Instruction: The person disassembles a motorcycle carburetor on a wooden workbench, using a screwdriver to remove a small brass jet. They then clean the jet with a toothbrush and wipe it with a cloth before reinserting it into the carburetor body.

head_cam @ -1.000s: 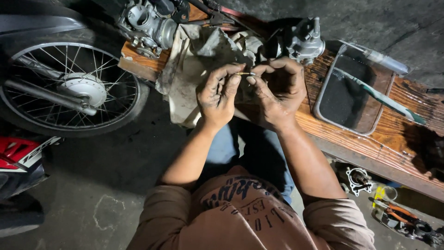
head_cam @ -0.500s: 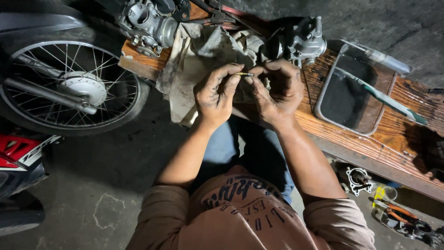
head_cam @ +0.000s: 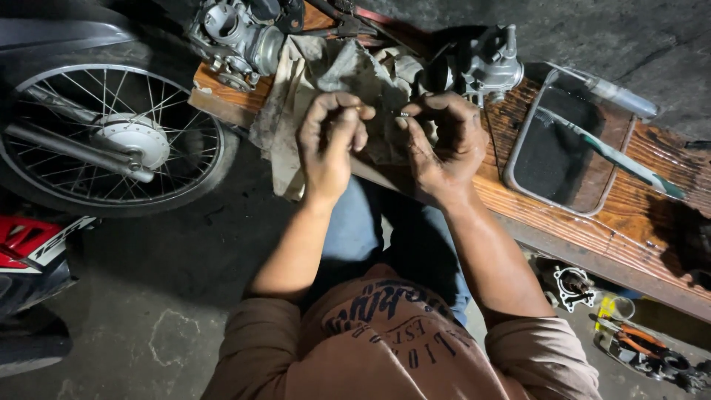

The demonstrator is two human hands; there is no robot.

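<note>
Both my hands are raised over a dirty grey rag [head_cam: 326,74] that lies on a wooden bench [head_cam: 585,230]. My right hand [head_cam: 444,144] pinches a small thin metal part [head_cam: 404,115] at its fingertips. My left hand [head_cam: 331,141] is curled close beside it, thumb and forefinger pressed together on something tiny that I cannot make out. The two hands are a few centimetres apart. A grey carburettor [head_cam: 492,67] stands on the bench just beyond my right hand.
A second metal engine part [head_cam: 237,33] sits at the bench's left end. A dark rectangular tray [head_cam: 566,152] with a toothbrush [head_cam: 611,155] lies to the right. A spoked motorcycle wheel [head_cam: 111,144] stands at left. Tools and a gasket [head_cam: 574,285] lie on the floor.
My hands have drawn slightly apart; the thin part that spanned both sets of fingertips now stays with the right hand. My left fingers have curled in.
</note>
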